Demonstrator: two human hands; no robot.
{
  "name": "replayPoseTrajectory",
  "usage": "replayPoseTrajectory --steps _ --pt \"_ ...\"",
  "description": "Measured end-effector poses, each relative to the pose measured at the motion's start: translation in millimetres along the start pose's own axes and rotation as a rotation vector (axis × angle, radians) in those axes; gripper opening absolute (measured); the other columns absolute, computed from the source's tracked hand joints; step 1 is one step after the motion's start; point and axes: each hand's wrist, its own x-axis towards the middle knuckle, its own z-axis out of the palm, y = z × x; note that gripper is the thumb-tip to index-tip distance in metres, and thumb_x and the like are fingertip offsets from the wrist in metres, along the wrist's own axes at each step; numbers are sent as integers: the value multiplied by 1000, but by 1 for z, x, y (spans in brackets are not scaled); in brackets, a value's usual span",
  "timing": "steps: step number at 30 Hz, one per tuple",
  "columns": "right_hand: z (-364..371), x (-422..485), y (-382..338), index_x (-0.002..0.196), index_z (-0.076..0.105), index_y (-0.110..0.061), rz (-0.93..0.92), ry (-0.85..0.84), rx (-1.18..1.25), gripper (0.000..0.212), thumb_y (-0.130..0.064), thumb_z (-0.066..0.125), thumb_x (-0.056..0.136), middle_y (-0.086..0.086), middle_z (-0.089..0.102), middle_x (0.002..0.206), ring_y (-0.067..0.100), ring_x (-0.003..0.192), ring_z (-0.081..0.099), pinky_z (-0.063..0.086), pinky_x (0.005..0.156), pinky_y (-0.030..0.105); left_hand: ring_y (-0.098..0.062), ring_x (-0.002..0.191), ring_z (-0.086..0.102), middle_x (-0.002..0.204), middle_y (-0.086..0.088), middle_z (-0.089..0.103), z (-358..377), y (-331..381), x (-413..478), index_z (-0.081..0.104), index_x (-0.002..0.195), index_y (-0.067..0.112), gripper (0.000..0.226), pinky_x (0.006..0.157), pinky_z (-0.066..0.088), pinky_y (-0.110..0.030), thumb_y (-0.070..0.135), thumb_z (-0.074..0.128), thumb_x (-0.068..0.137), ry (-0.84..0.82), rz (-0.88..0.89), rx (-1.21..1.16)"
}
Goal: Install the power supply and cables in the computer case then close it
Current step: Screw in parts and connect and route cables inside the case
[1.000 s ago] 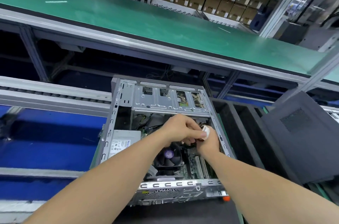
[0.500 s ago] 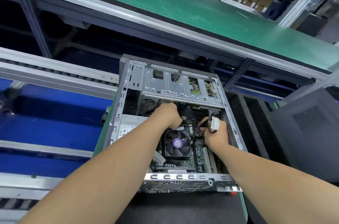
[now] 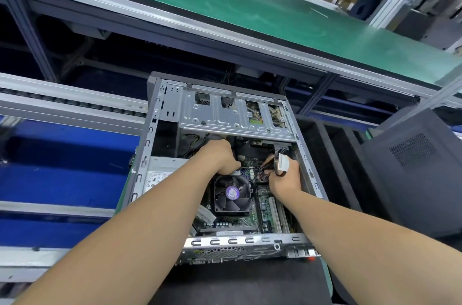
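Case (image 3: pixel 250 242) lies on the counter (image 3: pixel 237 284) with its open side upward. Power supply (image 3: pixel 160 174) sits inside against the left wall. Left hand (image 3: pixel 220 157) reaches in just beyond the fan (image 3: pixel 232 193), fingers curled downward; whether they grip anything cannot be told. Right hand (image 3: pixel 285 179), apart from the left, grips a labelled cable (image 3: pixel 282 163) near the right wall. Dark vented panel (image 3: pixel 412 167) rests to the right, separate from the case.

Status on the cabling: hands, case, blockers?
Right hand holds labelled cable bundle. Left hand by fan, fingers hidden. Case open, power supply inside. No blocker seen.
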Motion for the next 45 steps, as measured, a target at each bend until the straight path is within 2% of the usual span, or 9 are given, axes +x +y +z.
replayPoseTrajectory --steps 5,20,25,32,33,35,36,37,45 --pt "1 0 3 65 45 -21 33 64 2 47 15 62 89 -6 54 72 23 80 58 51 69 37 -22 104 66 118 -4 72 2 -1 -6 74 116 16 25 83 52 -30 30 59 101 -4 127 -21" --pt "3 5 5 89 68 -6 20 12 0 19 11 60 88 20 70 98 33 87 68 62 78 52 -10 89 56 90 16 65 17 11 -5 79 95 36 17 83 44 -25 24 67 95 -43 391 -11" --pt "5 6 4 95 69 -5 34 9 12 20 11 57 91 19 71 100 37 95 71 62 81 51 -24 99 68 131 14 62 12 8 -9 78 100 43 52 88 58 -40 4 45 92 -187 349 39" --pt "7 4 7 76 43 -23 61 58 22 41 5 69 91 5 60 88 26 86 58 56 80 43 6 41 49 85 6 38 4 10 -13 74 103 41 63 39 31 -14 -5 37 83 -250 343 24" --pt "7 5 8 81 51 -21 51 52 16 33 4 71 91 8 63 93 28 89 62 57 84 44 5 36 46 90 13 63 4 10 -13 75 104 40 63 36 29 -14 -6 37 84 -243 345 15" --pt "7 6 8 96 65 -10 37 40 23 16 3 73 90 14 70 101 29 93 68 60 84 45 1 32 42 120 15 32 4 11 -13 75 106 40 61 36 29 -16 -5 39 85 -225 342 23" --pt "7 6 8 100 66 -7 42 35 31 16 3 74 90 16 71 102 28 92 68 60 84 46 -1 33 41 82 5 24 4 11 -13 75 105 40 61 36 29 -16 -5 40 85 -221 335 26" --pt "7 6 7 102 66 -6 49 30 37 17 3 74 90 17 72 103 26 90 66 60 84 46 -2 34 41 106 17 62 4 11 -13 75 105 40 60 37 30 -17 -4 40 85 -221 331 29" --pt "4 6 5 111 67 2 36 4 32 21 11 64 93 21 71 107 28 99 70 60 83 31 1 33 43 82 25 49 2 12 -13 76 112 37 60 34 28 -13 -4 40 86 -228 324 49"
